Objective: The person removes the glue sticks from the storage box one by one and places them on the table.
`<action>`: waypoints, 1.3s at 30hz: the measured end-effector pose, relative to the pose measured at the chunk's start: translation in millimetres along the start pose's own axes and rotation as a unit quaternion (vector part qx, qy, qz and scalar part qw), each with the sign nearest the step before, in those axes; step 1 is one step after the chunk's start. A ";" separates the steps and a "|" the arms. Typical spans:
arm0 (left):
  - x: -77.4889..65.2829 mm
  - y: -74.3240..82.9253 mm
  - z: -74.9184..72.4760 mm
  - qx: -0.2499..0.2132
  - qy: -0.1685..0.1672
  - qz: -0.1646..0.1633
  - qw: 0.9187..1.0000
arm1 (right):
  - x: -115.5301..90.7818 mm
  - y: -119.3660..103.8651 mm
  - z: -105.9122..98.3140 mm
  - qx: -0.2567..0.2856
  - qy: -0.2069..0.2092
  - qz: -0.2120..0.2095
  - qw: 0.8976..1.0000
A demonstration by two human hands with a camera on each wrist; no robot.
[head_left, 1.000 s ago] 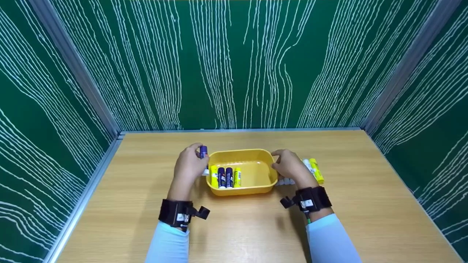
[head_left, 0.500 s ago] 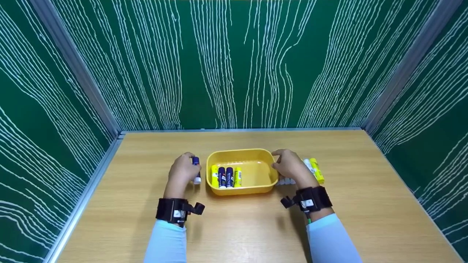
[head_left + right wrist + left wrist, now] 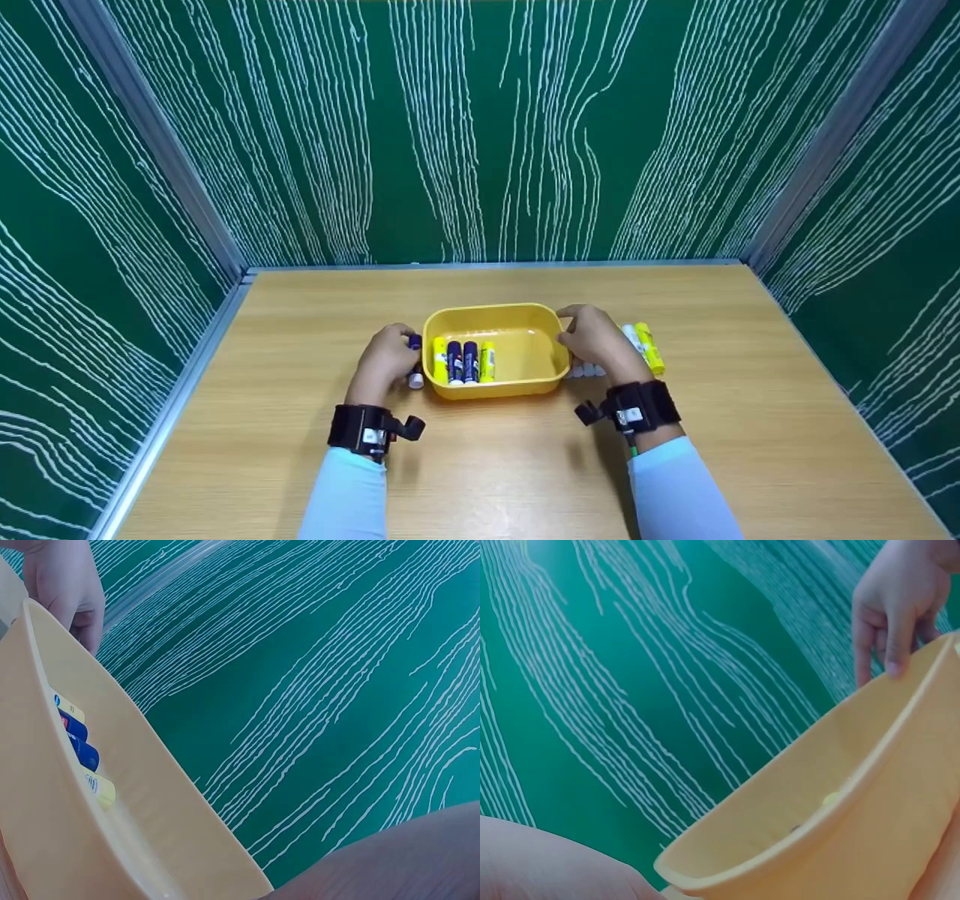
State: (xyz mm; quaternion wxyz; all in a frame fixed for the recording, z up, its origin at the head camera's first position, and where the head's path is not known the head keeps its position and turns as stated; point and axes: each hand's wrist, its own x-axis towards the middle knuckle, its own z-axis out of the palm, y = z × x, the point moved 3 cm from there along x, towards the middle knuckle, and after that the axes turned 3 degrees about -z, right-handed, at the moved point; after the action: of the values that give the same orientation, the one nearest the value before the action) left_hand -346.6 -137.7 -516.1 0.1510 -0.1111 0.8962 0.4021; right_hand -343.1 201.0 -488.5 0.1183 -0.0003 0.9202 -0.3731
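In the head view my left hand holds a dark purple glue stick with a white end, low beside the left wall of a yellow plastic tub. The fingers cover its middle. My right hand grips the tub's right rim, thumb and forefinger at the edge. Inside the tub, along its left part, lie two yellow glue sticks, one of them the right-hand yellow glue stick, and two dark purple ones, such as this purple glue stick. The right wrist view shows this row against the tub wall.
Right of the right hand lie a yellow glue stick and a white stick, with several white ends showing under the hand. The wooden table meets green, white-lined panels at the back and sides.
My left hand has lowered the purple glue stick from near the tub's left rim, first out to the left, then back right beside the wall. The right hand and tub have stayed put.
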 end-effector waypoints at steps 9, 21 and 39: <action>-1.4 2.1 2.7 -0.002 -0.005 0.011 1.000 | 1.3 0.7 -0.4 0.007 -0.002 0.015 1.000; -4.2 3.1 3.0 -0.005 -0.025 0.021 0.999 | 0.0 -0.6 -1.2 0.004 -0.002 0.019 1.000; -5.4 9.0 -2.3 0.035 0.009 0.026 0.999 | 1.2 2.0 -0.3 0.006 -0.003 0.023 1.000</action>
State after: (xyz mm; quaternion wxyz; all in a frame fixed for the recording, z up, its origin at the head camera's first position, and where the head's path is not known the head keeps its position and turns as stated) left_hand -344.9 -133.1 -506.5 0.1363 -0.0861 0.9137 0.3730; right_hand -344.2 202.6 -489.9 0.1298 0.0209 0.9172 -0.3760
